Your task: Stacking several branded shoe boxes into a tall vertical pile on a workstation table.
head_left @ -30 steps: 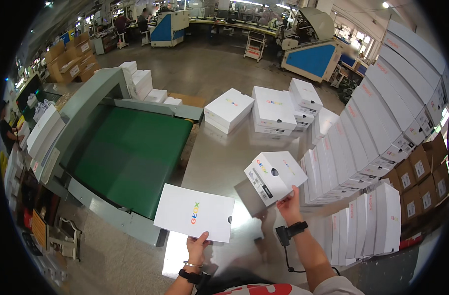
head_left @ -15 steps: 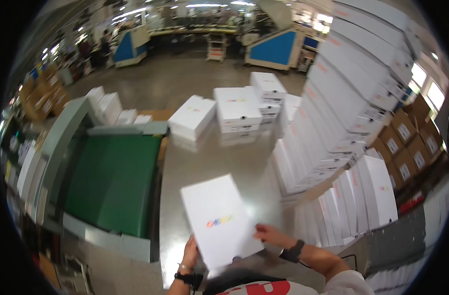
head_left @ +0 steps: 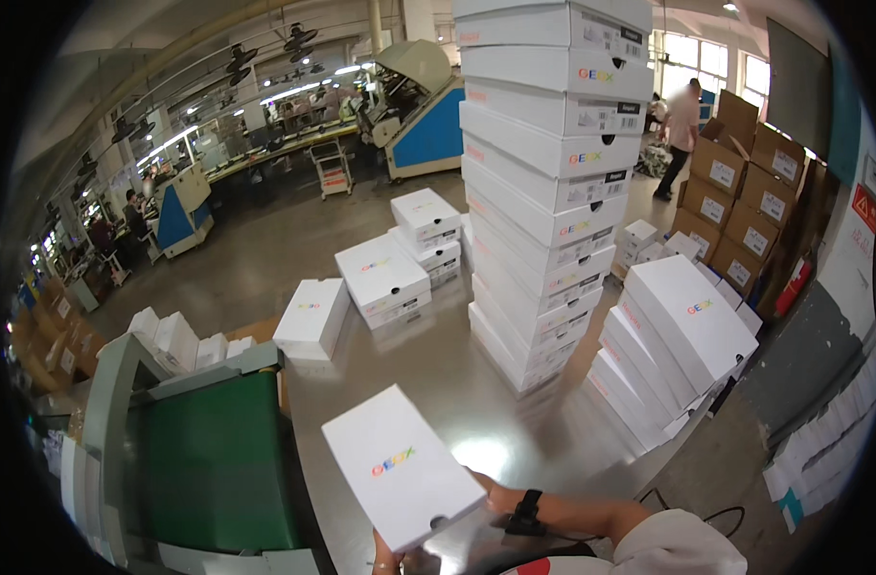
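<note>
A white shoebox [head_left: 404,484] with a coloured logo on its lid and a dark half-round notch at the near end is held at a slant over the metal table [head_left: 438,422]. My left hand [head_left: 387,553] grips it from the near left, its fingers mostly hidden beneath. On the right side, my right hand [head_left: 494,494] closes on the box's edge, and the fingertips are out of sight behind it. Beyond the box, a white shoebox [head_left: 311,319] lies on the table beside a stacked shoebox [head_left: 382,278].
A tall stack of white shoeboxes [head_left: 553,192] rises at the table's right, with a lower leaning stack [head_left: 687,326] beside it. The green conveyor belt [head_left: 208,460] runs at left. Brown cartons [head_left: 745,192] and a walking person [head_left: 682,134] are at the far right.
The view has swung to the right and up, so the tall stack stands nearer the middle. Both hands still have the shoebox, and my right hand now sits further behind its edge.
</note>
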Tool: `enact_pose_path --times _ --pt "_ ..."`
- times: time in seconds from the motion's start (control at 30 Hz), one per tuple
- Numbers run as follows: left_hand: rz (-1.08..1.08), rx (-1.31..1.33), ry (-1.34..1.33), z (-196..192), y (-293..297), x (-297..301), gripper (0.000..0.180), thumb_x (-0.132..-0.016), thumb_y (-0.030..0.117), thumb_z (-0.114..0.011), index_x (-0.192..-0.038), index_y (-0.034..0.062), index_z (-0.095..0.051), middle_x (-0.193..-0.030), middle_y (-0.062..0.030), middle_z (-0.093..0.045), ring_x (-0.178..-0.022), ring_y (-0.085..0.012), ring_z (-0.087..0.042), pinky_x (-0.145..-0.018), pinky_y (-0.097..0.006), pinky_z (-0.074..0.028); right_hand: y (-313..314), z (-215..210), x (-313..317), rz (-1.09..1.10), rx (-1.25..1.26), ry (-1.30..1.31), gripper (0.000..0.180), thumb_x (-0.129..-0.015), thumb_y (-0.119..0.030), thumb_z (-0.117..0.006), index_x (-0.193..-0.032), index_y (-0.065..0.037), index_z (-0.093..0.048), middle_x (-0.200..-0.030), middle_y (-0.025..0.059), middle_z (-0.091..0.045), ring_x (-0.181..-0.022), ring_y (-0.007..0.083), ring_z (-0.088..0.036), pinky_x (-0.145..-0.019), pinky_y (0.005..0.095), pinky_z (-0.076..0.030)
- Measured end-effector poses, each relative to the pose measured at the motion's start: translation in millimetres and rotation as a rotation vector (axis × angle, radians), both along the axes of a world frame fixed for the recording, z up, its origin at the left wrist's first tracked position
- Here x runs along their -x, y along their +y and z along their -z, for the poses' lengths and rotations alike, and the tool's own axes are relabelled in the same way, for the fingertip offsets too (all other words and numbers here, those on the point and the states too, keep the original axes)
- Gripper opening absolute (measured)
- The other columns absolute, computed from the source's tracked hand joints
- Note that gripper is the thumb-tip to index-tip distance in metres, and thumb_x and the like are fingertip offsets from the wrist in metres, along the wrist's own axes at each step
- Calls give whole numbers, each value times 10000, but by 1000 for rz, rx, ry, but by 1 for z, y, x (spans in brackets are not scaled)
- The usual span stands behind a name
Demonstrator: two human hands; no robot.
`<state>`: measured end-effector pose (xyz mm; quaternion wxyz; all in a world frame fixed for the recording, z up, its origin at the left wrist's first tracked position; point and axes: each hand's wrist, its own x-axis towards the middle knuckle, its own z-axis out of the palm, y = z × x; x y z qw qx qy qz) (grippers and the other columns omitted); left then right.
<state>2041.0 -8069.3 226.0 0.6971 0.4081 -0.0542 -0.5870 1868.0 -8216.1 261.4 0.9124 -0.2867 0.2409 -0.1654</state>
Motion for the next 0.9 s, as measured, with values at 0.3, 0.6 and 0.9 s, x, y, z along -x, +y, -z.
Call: enact_pose_path --times 0.3,0.6,0.9 --pt "-1 -57 -82 -72 -65 0 455 -880 340 -383 -1199 17 -405 -1164 -119 -499 -1055 -273 -495 -882 -403 -416 -76 -97 1 106 293 172 612 -845 -522 -408 -1255 -68 -389 -1170 49 -491 -1057 163 -467 -891 291 -384" --pt "113 -173 -90 -104 -93 5 392 -854 297 -429 -1131 26 -488 -1067 -129 -559 -939 -245 -569 -778 -396 -473 -102 -95 8 83 211 219 667 -820 -557 -425 -1199 -8 -432 -1127 102 -512 -1027 189 -483 -871 315 -391" --pt "62 -121 -82 -14 -48 21 628 -760 114 -587 -1273 27 -235 -1140 -131 -469 -1041 -261 -484 -850 -391 -431 -74 -59 56 280 21 24 418 -911 -334 -368 -1148 -7 -474 -1100 103 -543 -1017 188 -504 -904 320 -370"
